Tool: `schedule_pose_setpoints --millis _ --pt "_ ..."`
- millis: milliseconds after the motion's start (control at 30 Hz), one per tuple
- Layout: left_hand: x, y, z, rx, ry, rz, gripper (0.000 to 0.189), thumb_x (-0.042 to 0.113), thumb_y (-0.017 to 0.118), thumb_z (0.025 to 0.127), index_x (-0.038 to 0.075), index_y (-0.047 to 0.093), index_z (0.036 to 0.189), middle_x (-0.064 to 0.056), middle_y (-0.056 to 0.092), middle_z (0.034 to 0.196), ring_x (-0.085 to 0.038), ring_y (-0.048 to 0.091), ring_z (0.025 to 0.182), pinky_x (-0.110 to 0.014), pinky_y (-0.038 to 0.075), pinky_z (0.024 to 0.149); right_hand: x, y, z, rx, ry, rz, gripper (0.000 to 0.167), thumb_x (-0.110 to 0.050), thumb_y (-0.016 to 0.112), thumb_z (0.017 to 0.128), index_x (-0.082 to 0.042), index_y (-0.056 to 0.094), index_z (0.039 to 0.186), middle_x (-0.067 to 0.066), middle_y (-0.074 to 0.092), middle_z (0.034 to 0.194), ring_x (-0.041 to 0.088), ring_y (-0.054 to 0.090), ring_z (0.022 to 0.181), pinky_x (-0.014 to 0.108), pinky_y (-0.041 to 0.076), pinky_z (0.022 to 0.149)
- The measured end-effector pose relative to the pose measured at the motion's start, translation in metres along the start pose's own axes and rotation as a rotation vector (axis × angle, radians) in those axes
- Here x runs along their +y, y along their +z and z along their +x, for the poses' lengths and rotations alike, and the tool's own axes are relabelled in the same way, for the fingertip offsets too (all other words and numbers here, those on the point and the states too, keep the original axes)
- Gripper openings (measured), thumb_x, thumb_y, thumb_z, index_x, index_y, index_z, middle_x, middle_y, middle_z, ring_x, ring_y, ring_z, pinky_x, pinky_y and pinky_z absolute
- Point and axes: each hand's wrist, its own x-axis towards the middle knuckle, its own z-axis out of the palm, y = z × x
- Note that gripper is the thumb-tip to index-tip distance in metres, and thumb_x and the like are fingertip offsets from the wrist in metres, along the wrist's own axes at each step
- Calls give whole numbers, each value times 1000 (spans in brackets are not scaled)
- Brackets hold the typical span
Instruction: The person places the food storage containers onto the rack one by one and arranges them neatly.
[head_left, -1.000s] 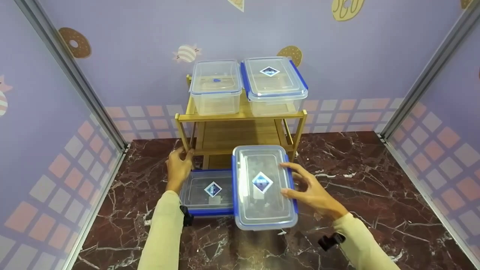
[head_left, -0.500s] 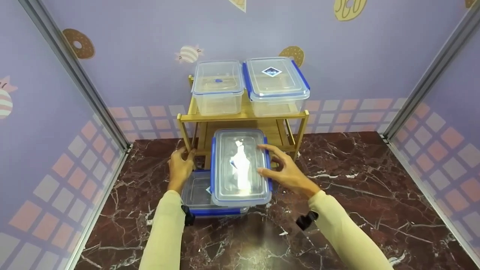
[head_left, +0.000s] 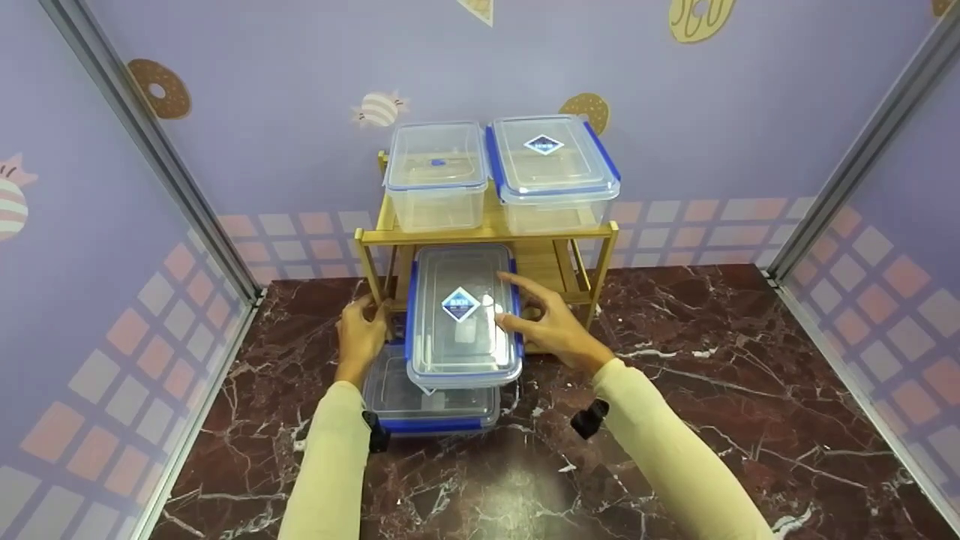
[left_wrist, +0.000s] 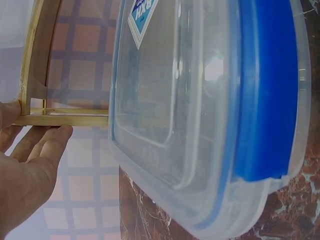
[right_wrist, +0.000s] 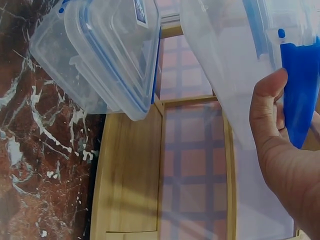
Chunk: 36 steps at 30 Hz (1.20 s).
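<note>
Plastic box (head_left: 457,330) | long axis toward rack (head_left: 544,266) | right hand (head_left: 556,328) grips it | left hand (head_left: 360,337) holds rack

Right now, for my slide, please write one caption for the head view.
The right hand holds a lidded container at the wooden rack, which the left hand grips.

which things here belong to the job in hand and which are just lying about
Seemingly in the job:
blue-clipped lidded container, held by the right hand
wooden rack, gripped by the left hand

Apparently just lying about, untouched:
lower lidded container, partly hidden
left top-shelf container
right top-shelf container
</note>
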Motion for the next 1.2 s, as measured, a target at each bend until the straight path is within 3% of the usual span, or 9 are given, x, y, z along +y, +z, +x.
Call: schedule_pose_setpoints --millis 167,267,467,733,833,933,1067,1200 --pt "-2 0 0 4 1 8 30 21 64 99 4 71 123 -20 72 114 -39 62 118 -52 40 106 -1 3 6 41 -30 -91 62 -21 75 93 -22 49 150 14 58 113 23 59 85 36 58 66" --pt "-2 0 -2 -2 -7 0 30 22 64 99 5 71 123 -19 73 112 -37 64 114 -52 41 106 -3 5 9 59 -55 -125 54 -22 72 96 -19 53 146 14 58 114 24 60 87 35 58 66" --pt "-2 1 -3 -1 -5 -21 28 22 65 99 5 72 121 -18 74 106 -36 67 105 -52 42 104 -6 8 13 85 -66 -158 43 -24 67 99 -15 58 140 15 59 115 22 63 76 32 55 58" --pt "-2 2 -2 16 7 -40 26 22 66 98 5 73 116 -19 75 105 -34 68 104 -50 44 102 -11 12 24 155 -73 -188 45 -23 65 101 -8 58 142 18 65 113 23 69 86 33 58 75" --pt "-1 2 -3 10 -5 -36 25 23 66 98 6 74 115 -18 75 103 -33 69 100 -49 44 102 -13 14 25 166 -32 -217 53 -31 69 98 -10 56 144 18 64 121 26 67 97 37 57 85" --pt "-1 1 -3 1 -13 -40 25 22 66 99 6 74 116 -18 75 103 -33 69 98 -50 43 102 -17 15 24 150 23 -265 69 -43 76 90 -17 52 148 15 54 143 28 57 122 45 46 104" --pt "0 0 -1 0 -13 -52 25 21 66 98 5 74 116 -19 75 106 -33 68 102 -50 42 103 -27 13 21 55 61 -369 101 -59 83 75 -20 39 157 12 35 161 31 34 146 52 28 117" --pt "-1 1 -1 9 -8 -47 25 21 66 98 5 74 116 -19 75 106 -33 68 104 -50 43 102 -33 11 20 -61 58 -458 127 -55 92 65 -15 21 162 15 28 164 32 28 149 50 24 119"
